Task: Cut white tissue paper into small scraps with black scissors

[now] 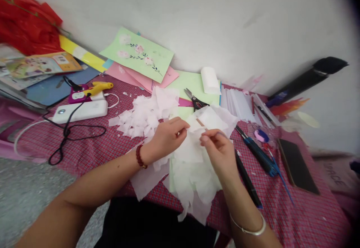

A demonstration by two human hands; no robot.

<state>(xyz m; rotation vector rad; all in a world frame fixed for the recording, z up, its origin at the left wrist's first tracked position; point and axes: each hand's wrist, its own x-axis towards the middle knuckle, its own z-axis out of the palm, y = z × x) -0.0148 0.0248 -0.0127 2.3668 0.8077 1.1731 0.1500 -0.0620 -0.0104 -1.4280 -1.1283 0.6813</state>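
My left hand (170, 137) is closed in a pinch over the white paper; whatever lies between its fingertips is too small to make out. My right hand (219, 148) pinches a small piece of white tissue paper (198, 130). A short brown stick (200, 122) shows just beyond the right fingertips. Beneath both hands lie overlapping sheets of thin white tissue paper (191, 150), with torn edges hanging toward my lap. A heap of small cut tissue pieces (137, 118) is left of my left hand. Black-handled scissors (195, 99) rest behind the hands.
A green card with paper flowers (140, 54) leans at the back near a white roll (210, 80). On the left are a white power bank (80, 111), a yellow glue gun (98, 88) and black cable. A blue-black cutter (258, 154) and phone (298, 165) lie right.
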